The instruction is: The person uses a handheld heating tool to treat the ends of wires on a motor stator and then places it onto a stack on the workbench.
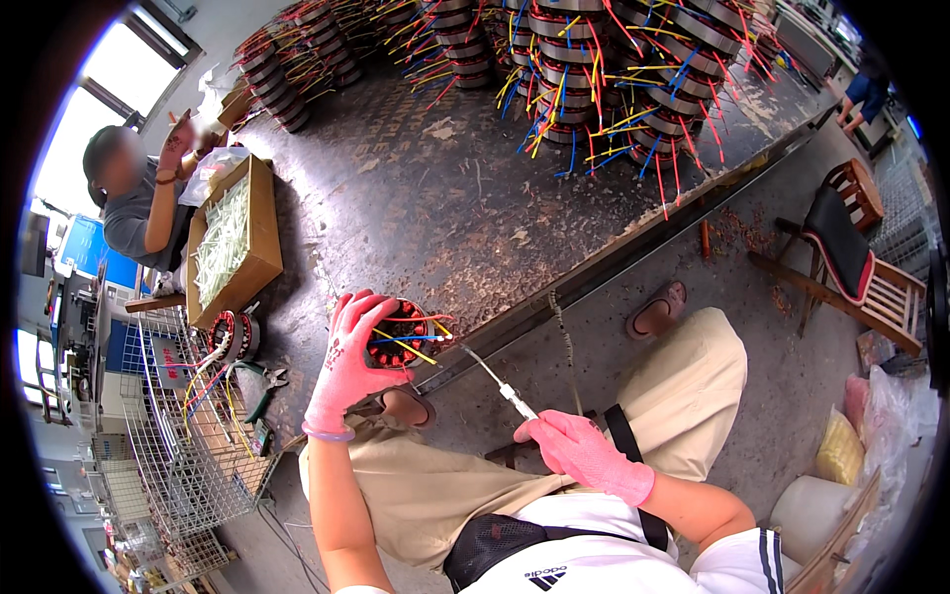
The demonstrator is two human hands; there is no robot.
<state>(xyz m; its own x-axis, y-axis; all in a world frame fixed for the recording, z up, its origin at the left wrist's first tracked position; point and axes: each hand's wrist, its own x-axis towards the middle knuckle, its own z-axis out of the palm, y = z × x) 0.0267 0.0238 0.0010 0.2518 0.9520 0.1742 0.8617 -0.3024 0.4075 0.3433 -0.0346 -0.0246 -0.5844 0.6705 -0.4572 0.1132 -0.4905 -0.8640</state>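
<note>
Open brown cardboard box (236, 243) sits at the left edge of the dark worktable (426, 188), full of pale thin sleeves; clear plastic bag (213, 170) just behind it, next to a co-worker's raised hand (181, 134). Yellow bag (839, 447) on the floor far right, near a wooden chair (859, 259). Left hand (346, 366), pink glove, grips a round motor coil (404, 335) at the table's near edge, fingers wrapped round its side; red, yellow and blue wires stick out of it. Right hand (579, 450), also pink glove, closed on a thin white-tipped tool (500, 386) pointing up-left toward the coil, tip just short of it. Second coil (236, 337) lies left, above a wire basket (188, 445). Stacked coils (594, 69) with coloured leads across the table's far side.
</note>
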